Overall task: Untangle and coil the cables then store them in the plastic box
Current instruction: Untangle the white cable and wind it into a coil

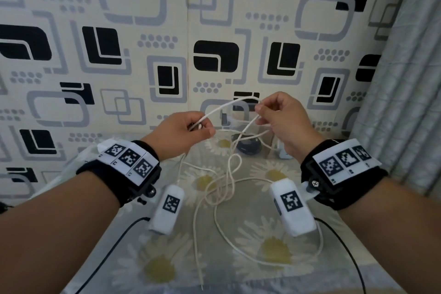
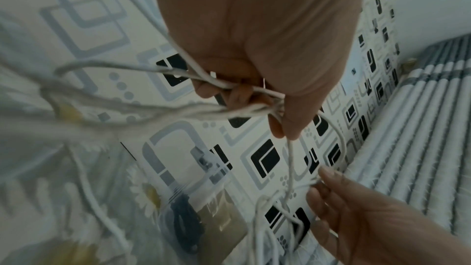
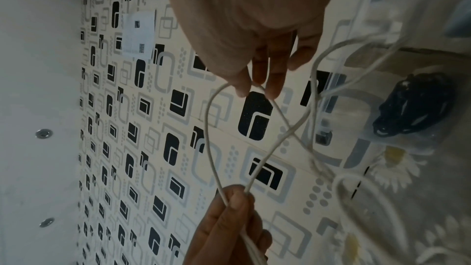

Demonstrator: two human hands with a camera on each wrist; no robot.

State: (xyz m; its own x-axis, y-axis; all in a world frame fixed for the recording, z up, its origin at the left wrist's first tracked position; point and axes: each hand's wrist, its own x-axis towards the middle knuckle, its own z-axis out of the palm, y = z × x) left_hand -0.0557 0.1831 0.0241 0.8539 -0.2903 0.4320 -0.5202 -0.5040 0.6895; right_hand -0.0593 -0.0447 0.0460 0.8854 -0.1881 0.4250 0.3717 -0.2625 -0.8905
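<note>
A long white cable (image 1: 219, 188) lies in loose tangled loops on the daisy-print cloth and rises to both hands. My left hand (image 1: 191, 131) grips several strands of it (image 2: 244, 92) in curled fingers. My right hand (image 1: 269, 112) pinches a loop of the cable (image 3: 211, 128) between thumb and fingertips, a short way right of the left hand. A strand arches between the two hands. The clear plastic box (image 1: 274, 141) stands behind the hands at the wall, with a coiled black cable (image 3: 413, 108) inside it.
The patterned wall (image 1: 143, 43) rises directly behind the box. A grey pleated curtain (image 1: 405, 79) hangs at the right. Thin black wires (image 1: 114, 246) run from my wrist cameras across the cloth. The white cable's free end (image 1: 202, 287) reaches the cloth's near edge.
</note>
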